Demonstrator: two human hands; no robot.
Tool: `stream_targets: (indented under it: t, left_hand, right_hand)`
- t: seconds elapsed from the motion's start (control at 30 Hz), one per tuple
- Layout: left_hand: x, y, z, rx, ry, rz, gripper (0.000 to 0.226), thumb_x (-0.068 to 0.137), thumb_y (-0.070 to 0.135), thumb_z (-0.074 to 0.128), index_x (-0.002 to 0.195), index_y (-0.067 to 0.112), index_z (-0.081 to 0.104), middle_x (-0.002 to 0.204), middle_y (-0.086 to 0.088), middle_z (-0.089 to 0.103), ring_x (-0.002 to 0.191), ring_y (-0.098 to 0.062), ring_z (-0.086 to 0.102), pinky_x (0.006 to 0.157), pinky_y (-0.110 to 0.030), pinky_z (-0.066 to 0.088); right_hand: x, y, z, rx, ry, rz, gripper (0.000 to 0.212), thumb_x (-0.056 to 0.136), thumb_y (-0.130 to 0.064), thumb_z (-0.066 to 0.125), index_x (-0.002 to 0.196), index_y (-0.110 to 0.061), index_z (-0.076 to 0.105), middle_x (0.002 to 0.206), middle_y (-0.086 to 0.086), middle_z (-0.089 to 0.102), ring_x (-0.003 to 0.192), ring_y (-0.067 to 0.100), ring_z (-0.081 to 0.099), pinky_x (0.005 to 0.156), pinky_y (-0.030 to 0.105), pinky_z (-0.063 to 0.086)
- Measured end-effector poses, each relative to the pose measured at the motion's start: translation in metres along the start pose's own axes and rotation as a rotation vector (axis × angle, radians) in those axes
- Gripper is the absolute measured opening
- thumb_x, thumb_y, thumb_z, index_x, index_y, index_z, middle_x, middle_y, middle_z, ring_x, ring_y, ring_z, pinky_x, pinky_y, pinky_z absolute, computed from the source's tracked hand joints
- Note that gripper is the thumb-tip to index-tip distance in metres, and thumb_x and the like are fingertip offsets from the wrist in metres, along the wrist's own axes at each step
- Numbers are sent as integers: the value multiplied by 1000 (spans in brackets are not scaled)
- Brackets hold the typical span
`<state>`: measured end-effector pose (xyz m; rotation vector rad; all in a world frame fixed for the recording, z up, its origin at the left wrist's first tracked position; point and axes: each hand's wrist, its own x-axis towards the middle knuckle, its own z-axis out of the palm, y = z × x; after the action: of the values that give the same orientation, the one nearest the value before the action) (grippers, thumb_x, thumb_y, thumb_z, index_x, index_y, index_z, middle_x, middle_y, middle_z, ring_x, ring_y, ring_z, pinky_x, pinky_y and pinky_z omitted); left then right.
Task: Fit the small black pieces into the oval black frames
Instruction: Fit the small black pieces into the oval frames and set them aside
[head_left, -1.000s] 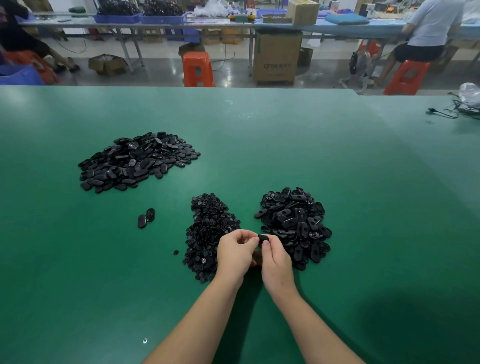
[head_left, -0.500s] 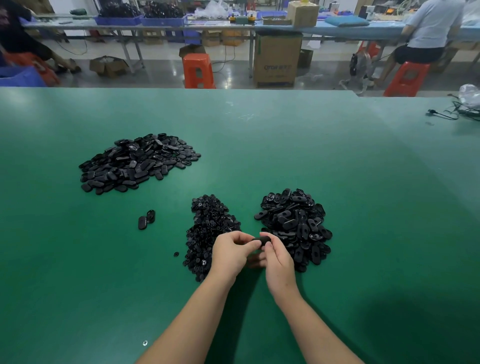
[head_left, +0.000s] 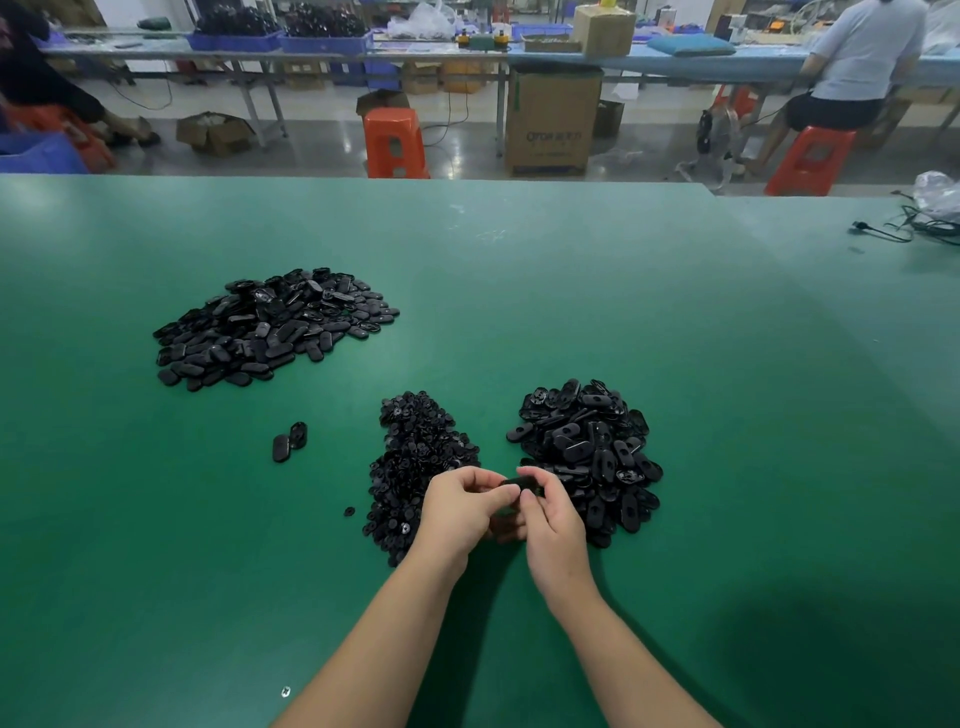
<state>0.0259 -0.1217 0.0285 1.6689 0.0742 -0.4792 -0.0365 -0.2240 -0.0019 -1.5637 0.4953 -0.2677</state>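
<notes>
My left hand (head_left: 462, 506) and my right hand (head_left: 550, 519) meet just above the green table (head_left: 571, 291), both pinching one oval black frame (head_left: 522, 484) between their fingertips. Any small piece in it is hidden by my fingers. A heap of small black pieces (head_left: 415, 457) lies just left of my hands. To their right is a heap of oval black frames (head_left: 587, 447). A larger pile of oval parts (head_left: 270, 325) sits at the far left, with two loose oval parts (head_left: 289, 441) nearer me.
One small piece (head_left: 349, 511) lies alone left of the small-piece heap, and a tiny pale bit (head_left: 285, 691) sits near the front edge. Black cables (head_left: 904, 228) and a plastic bag (head_left: 937, 195) lie at the far right. Beyond the table are orange stools, boxes and seated people.
My hands have stayed between the two near heaps, with small finger shifts around the oval frame. The piles have not moved.
</notes>
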Motion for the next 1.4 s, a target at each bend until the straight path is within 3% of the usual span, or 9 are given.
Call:
stream_targets:
  t: [0.07,0.2,0.33,0.5,0.8,1.0,1.4]
  left_hand:
    - [2,0,0,-17,6,-3,7,85,6,78,87,6,72,66,-1,69,49,-8,59,42,-20,43]
    - [4,-1,-5,-45,-29,-6,6,86,4,76,90,3,71,66,-4,70,40,-9,46,39,-22,37]
    - [5,-1,-11,-75,-63,-27,9,85,3,77,92,1,71,63,-1,68,40,-10,44,40,-23,37]
    - [5,-6,-11,-70,-72,-42,7,85,3,77,91,2,72,60,1,66,42,-9,46,41,-24,39]
    - [8,-10,-11,46,-37,20,6,87,4,76,90,5,71,72,-11,72,41,-9,49,40,-25,41]
    - [10,-8,-14,66,-58,29,11,82,5,82,85,5,71,60,2,67,43,-12,50,43,-26,45]
    - [3,-6,-13,132,-40,77,13,82,9,83,83,7,70,60,3,66,45,-13,54,47,-30,52]
  right_hand:
    - [-1,-2,1,30,-20,2,28,105,-7,45,109,-26,67,74,-2,72,66,11,66,67,37,59]
    - [0,0,1,56,21,-7,28,105,-6,45,102,-18,70,71,11,68,61,21,62,58,39,55]
    - [-1,1,1,25,34,-24,29,103,-5,47,103,-24,68,62,1,63,58,15,58,55,32,52]
    - [-2,-1,0,32,13,-5,30,100,3,44,102,-18,66,65,-1,66,55,13,57,50,27,48]
    - [-4,1,1,-36,-1,-81,24,101,-2,49,98,-18,65,63,-1,63,56,9,56,55,26,48]
    - [-3,4,1,-68,-5,-124,15,103,-10,54,99,-20,64,70,0,65,59,10,57,58,31,50]
    - [1,8,0,-100,-26,-105,14,103,-14,55,99,-23,64,73,-4,67,59,6,55,58,26,46]
